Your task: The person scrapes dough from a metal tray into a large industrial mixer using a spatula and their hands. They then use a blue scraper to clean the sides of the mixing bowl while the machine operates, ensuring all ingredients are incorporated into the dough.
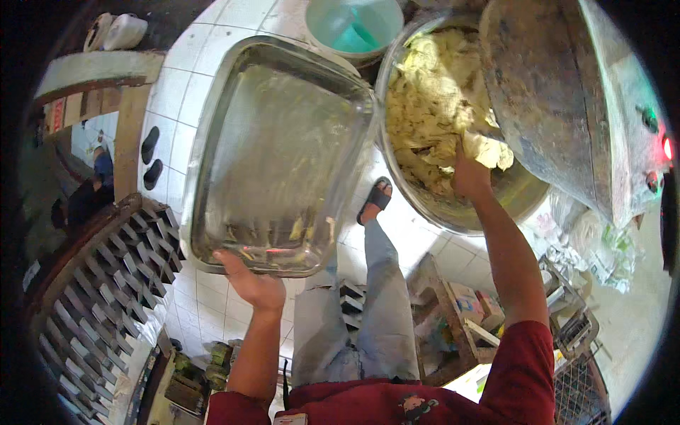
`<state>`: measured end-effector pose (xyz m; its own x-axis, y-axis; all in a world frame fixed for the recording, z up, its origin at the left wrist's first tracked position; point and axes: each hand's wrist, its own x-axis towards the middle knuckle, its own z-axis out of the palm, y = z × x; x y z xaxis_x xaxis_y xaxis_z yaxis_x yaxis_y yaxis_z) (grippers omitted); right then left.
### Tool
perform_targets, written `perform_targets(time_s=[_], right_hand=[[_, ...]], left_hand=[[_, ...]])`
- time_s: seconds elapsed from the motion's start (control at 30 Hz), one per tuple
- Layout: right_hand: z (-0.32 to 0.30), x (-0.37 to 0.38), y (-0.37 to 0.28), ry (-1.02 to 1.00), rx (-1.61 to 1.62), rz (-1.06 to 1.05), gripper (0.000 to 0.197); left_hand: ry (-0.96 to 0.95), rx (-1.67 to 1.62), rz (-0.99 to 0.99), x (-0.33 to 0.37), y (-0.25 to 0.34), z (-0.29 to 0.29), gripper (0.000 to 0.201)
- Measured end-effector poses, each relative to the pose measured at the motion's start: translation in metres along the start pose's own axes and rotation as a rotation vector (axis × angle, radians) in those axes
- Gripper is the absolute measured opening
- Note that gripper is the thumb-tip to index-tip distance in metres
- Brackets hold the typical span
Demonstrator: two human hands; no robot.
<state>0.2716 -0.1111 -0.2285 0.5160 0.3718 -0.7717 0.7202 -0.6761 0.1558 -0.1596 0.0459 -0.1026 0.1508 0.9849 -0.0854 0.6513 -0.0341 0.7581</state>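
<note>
1. While the left hand (pixel 253 281) clasps the metal tray (pixel 276 156) by its near rim, floor tile (pixel 177 142) borders the tray's left; the round bowl (pixel 520 195) sits just right.
2. The right hand (pixel 471 172) reaches into the bowl's dough (pixel 425 85), its closure unclear.
3. A bucket (pixel 324 28) holds a green scoop (pixel 358 37).

Lumpy, yellowish dough (pixel 425 88) lies in a round bowl (pixel 518 197) beside a rectangular metal tray (pixel 276 152).

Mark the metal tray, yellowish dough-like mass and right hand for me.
Metal tray (pixel 273 152), head view: bare floor.
Yellowish dough-like mass (pixel 431 88), head view: middle of its surface.
Right hand (pixel 471 176), head view: back of the hand.
</note>
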Motion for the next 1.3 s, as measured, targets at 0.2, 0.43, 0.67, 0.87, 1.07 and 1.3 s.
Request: perform_targets(time_s=[0.2,0.43,0.67,0.87,1.07,1.3], right_hand=[[-0.032,-0.077,-0.005,0.404,0.076,-0.356,0.06],[-0.095,-0.181,-0.103,0.127,0.781,-0.825,0.071],[-0.034,-0.201,-0.121,-0.038,1.085,-1.023,0.084],[-0.058,-0.192,-0.119,0.07,1.185,-0.774,0.08],[-0.07,-0.201,-0.117,0.074,0.872,-0.778,0.078],[-0.041,-0.231,-0.123,-0.65,1.641,-0.698,0.073]], left_hand=[[0.002,0.03,0.193,0.012,-0.005,-0.002,0.062],[-0.052,0.048,0.195,-0.004,-0.01,0.013,0.058],[0.027,-0.059,-0.03,0.022,0.028,0.024,0.062],[0.002,-0.037,0.029,0.017,0.035,0.023,0.056],[-0.062,-0.056,0.098,0.008,0.041,0.027,0.056],[-0.079,0.135,0.326,0.002,0.032,0.032,0.06]])
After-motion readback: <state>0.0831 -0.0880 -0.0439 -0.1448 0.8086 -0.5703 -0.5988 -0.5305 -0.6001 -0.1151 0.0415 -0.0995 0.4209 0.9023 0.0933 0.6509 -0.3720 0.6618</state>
